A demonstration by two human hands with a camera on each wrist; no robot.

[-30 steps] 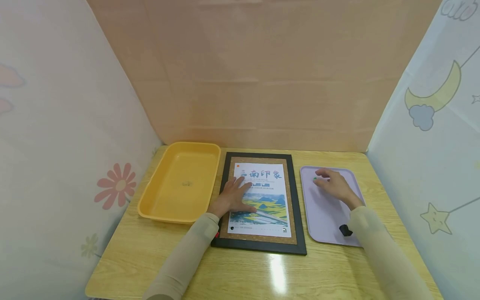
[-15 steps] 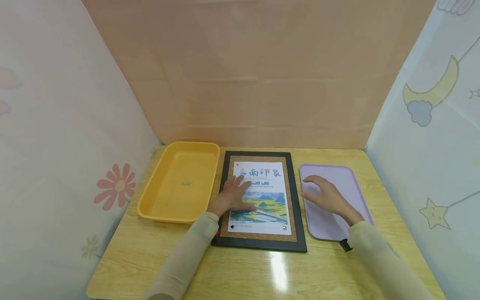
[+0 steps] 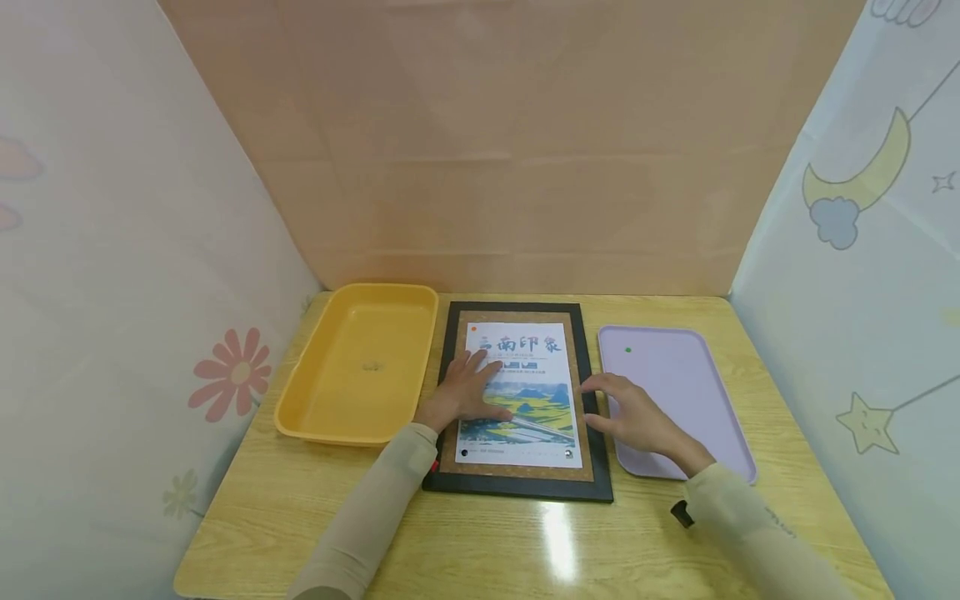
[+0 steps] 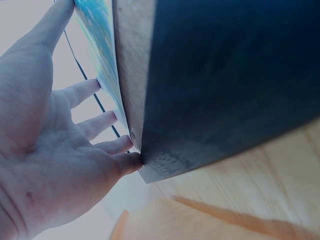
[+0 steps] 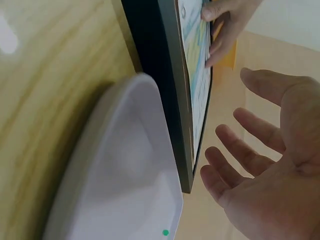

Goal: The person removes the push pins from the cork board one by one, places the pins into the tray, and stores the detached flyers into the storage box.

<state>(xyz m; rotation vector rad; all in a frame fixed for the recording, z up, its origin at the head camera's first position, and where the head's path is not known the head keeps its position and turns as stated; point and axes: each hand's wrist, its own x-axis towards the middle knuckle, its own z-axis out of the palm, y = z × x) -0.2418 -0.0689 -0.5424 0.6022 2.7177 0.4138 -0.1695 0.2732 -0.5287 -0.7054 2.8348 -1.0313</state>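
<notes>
My left hand rests with spread fingers on a printed poster, and its fingertips touch the sheet in the left wrist view. Beneath the poster lies a cork board in a black frame. An orange pushpin marks the sheet's upper left corner. A black pushpin is at the lower left and a silver one at the lower right. Over the frame's right edge hovers my right hand, thumb and fingers apart, holding nothing. One green pushpin lies in the purple tray.
Left of the board stands a yellow tray. A wooden table carries everything, with a tan backdrop behind and patterned cloth at both sides. A small red thing shows by the frame's left edge.
My right hand has moved left from over the purple tray to the frame's right edge, so the green pushpin is uncovered. My left hand stays in place on the poster.
</notes>
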